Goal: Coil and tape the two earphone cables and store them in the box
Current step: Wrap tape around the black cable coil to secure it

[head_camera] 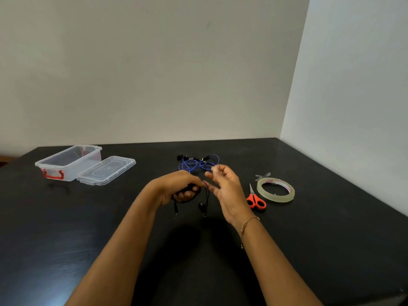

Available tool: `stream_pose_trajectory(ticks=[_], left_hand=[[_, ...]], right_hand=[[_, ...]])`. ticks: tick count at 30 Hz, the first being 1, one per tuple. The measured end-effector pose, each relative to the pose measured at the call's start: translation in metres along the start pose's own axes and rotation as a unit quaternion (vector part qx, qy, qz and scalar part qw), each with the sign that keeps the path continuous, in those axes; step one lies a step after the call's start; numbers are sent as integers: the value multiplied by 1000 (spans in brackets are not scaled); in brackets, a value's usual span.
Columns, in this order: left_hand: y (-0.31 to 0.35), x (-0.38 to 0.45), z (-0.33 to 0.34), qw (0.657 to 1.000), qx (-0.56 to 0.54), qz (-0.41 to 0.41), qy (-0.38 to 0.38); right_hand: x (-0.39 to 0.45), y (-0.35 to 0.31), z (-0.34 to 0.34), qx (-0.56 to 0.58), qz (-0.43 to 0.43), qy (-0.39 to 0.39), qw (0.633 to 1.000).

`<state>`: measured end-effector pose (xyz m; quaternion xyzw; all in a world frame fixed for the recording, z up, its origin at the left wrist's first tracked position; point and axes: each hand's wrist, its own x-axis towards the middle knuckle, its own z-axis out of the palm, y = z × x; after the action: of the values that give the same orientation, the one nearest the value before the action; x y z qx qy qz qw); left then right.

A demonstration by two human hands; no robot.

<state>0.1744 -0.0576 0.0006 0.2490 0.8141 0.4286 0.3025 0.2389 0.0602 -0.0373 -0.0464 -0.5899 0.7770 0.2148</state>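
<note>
Under left hand [178, 186], fingers clamped on half-hidden black earphone cable [206, 200]; right hand [225, 191] fingers apart

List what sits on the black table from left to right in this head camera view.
Clear box → its lid → left hand holding the black earphones → right hand → red scissors → tape roll.

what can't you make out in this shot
Head view, the only one:
- Black earphone cable: its coil is hidden inside the closed left hand.
- Right hand: fingers blurred, so a tape piece cannot be confirmed.
- Tape roll: core print too small to read.
</note>
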Motion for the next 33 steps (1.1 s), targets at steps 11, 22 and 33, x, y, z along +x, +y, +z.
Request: stream_pose_trajectory(ticks=[11, 22, 33], left_hand=[[-19, 2, -10, 954, -288, 46, -62], [-16, 2, 0, 993, 55, -23, 97], [-25, -3, -10, 990, -117, 21, -76]], right_hand=[[12, 11, 38, -167, 19, 89, 982], [2, 15, 43, -255, -176, 99, 945], [5, 26, 42, -199, -76, 80, 974]])
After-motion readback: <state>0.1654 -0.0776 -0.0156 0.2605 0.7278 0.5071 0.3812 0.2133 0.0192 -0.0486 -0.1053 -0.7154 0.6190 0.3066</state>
